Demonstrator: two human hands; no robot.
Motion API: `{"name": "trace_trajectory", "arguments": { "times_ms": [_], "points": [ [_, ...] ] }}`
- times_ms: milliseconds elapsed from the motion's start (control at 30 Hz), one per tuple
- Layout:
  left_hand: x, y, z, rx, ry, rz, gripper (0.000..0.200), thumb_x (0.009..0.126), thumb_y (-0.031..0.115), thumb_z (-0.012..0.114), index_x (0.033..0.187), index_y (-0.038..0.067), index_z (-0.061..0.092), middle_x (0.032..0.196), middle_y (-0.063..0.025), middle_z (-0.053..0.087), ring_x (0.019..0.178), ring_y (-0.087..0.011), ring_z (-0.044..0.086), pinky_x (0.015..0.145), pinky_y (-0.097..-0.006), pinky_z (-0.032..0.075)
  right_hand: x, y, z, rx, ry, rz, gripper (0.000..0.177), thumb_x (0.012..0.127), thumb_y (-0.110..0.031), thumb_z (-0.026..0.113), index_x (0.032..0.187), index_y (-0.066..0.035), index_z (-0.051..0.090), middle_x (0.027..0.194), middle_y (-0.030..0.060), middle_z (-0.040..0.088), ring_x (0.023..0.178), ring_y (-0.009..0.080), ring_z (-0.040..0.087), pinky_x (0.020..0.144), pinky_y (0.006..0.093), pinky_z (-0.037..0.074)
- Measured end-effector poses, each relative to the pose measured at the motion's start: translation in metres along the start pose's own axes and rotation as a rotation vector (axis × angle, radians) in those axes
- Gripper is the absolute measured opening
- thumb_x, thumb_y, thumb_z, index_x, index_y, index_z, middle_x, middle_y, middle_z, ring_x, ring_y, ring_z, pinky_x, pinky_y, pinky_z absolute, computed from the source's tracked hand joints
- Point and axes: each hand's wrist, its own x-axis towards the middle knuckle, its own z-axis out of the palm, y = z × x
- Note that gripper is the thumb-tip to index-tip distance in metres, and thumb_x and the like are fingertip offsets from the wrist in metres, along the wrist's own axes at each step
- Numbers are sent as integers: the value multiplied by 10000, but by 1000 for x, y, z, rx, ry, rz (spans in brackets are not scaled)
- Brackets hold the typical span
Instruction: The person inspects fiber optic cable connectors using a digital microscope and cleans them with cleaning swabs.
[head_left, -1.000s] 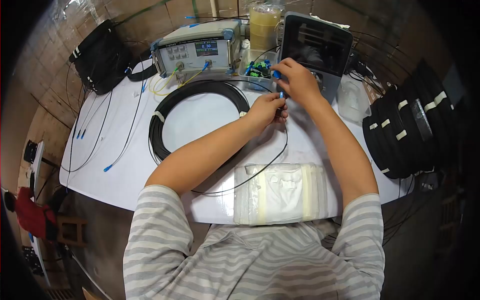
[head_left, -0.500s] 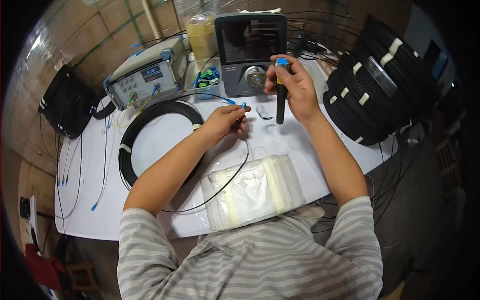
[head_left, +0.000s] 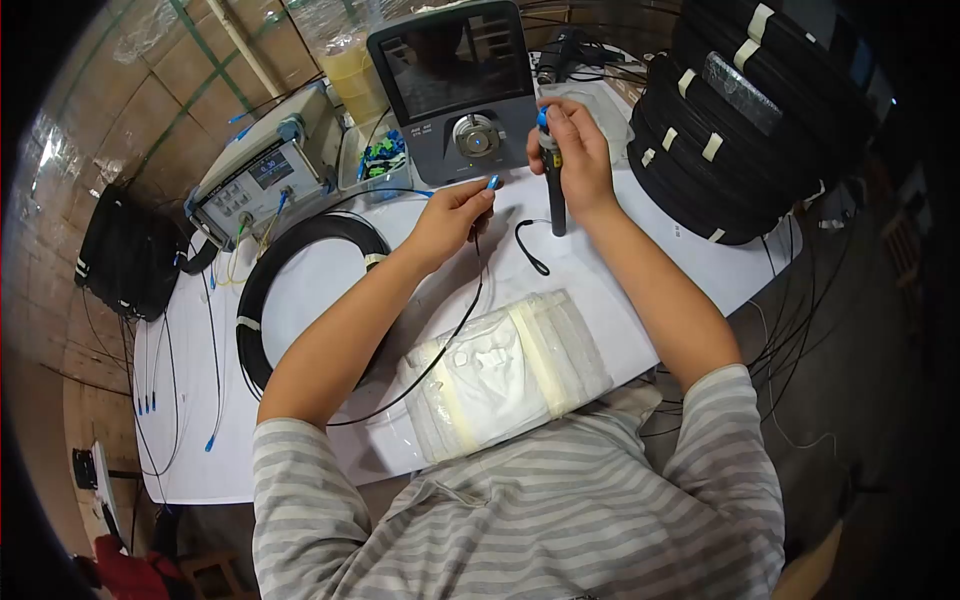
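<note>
My left hand (head_left: 452,222) pinches a blue fibre-optic connector (head_left: 493,182) on the end of a black cable (head_left: 466,318), which curves down toward my left forearm. In my right hand (head_left: 585,165) is a black pen-shaped tool (head_left: 557,200), held upright with its blue top (head_left: 543,117) beside my thumb. A thin black wrist strap (head_left: 527,252) hangs from the tool. The two hands are apart, in front of a grey device with a dark screen (head_left: 455,70). The coiled black cable (head_left: 262,262) lies left of my left hand.
A bench meter (head_left: 268,172) stands at the left back, near a clear bin of blue and green connectors (head_left: 383,155). Stacked black cable coils (head_left: 690,150) rise on the right. A plastic-wrapped white pack (head_left: 505,375) lies at the table's front edge.
The head view has shifted and tilted. Both hands keep their holds, and my right thumb is now beside the tool's blue top. The strap hangs lower and shows more of its loop.
</note>
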Motion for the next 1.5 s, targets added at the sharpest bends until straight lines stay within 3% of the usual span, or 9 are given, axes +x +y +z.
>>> {"name": "trace_trajectory", "arguments": {
  "times_ms": [167, 267, 467, 600, 833, 1067, 1100, 1267, 1500],
  "points": [
    [-5, -7, 1, 20, -11, -2, 319, 1046, 319, 628, 1174, 42, 721, 755, 51, 576, 626, -40, 512, 552, -219, 389, 3, 18, -3, -173, 126, -252, 341, 1060, -388, 579, 1143, -58, 586, 805, 39, 635, 628, 81, 592, 573, 222, 481],
    [-10, 0, -3, 5, -7, 11, 336, 1030, 331, 656, 1148, 25, 728, 741, 52, 564, 614, -38, 501, 538, -221, 380, 1, 14, 0, -256, 113, -170, 321, 1062, -371, 584, 1052, -54, 636, 799, 28, 637, 626, 84, 597, 576, 224, 487],
    [-10, -3, -3, 9, -27, 21, 330, 1037, 300, 650, 1169, 6, 724, 724, 51, 550, 604, -40, 468, 540, -222, 363, 7, -6, -1, 111, -5, 176, 396, 988, -441, 665, 936, -48, 665, 719, 31, 628, 605, 107, 608, 572, 247, 501],
    [-9, -3, 0, 35, -41, -13, 328, 1030, 295, 660, 1163, 5, 735, 712, 48, 555, 608, -47, 461, 550, -227, 364, 6, -21, -5, 66, 10, 361, 452, 962, -491, 684, 900, -44, 667, 693, 45, 633, 562, 130, 611, 540, 270, 510],
    [-10, -10, 2, 128, -97, -45, 341, 1022, 300, 670, 1170, 0, 734, 710, 48, 557, 608, -49, 455, 543, -230, 368, 10, -12, 2, -196, 207, -98, 411, 1077, -427, 529, 1199, -36, 567, 806, 106, 702, 554, 91, 599, 520, 249, 485],
    [-11, -11, -2, 62, -31, -78, 321, 1043, 298, 628, 1181, 23, 720, 756, 52, 541, 616, -50, 458, 541, -224, 368, -10, 30, -17, -403, -180, -26, 418, 1038, -381, 620, 1234, -18, 551, 917, 92, 738, 590, 84, 613, 560, 241, 498],
    [-11, -10, -2, 39, -6, -79, 318, 1046, 299, 622, 1181, 28, 719, 763, 54, 538, 616, -49, 457, 540, -222, 364, -10, 33, -28, -451, -309, 282, 462, 998, -331, 685, 1300, -3, 566, 959, 90, 730, 677, 105, 622, 643, 262, 511],
    [-14, -3, -19, 29, -3, -46, 297, 1039, 301, 635, 1143, 40, 731, 754, 71, 516, 618, -37, 441, 529, -212, 323, -8, 14, -50, -734, -477, 15, 448, 950, -249, 728, 1321, -29, 606, 991, 85, 699, 860, 135, 595, 785, 296, 489],
    [-14, 5, -22, 113, 31, -6, 315, 988, 319, 710, 1134, 43, 755, 704, 83, 540, 582, -21, 413, 501, -212, 287, -16, -1, -73, -797, -663, 261, 421, 981, -212, 687, 1361, -39, 636, 1054, 87, 711, 922, 132, 606, 834, 292, 499]
  ]
}}
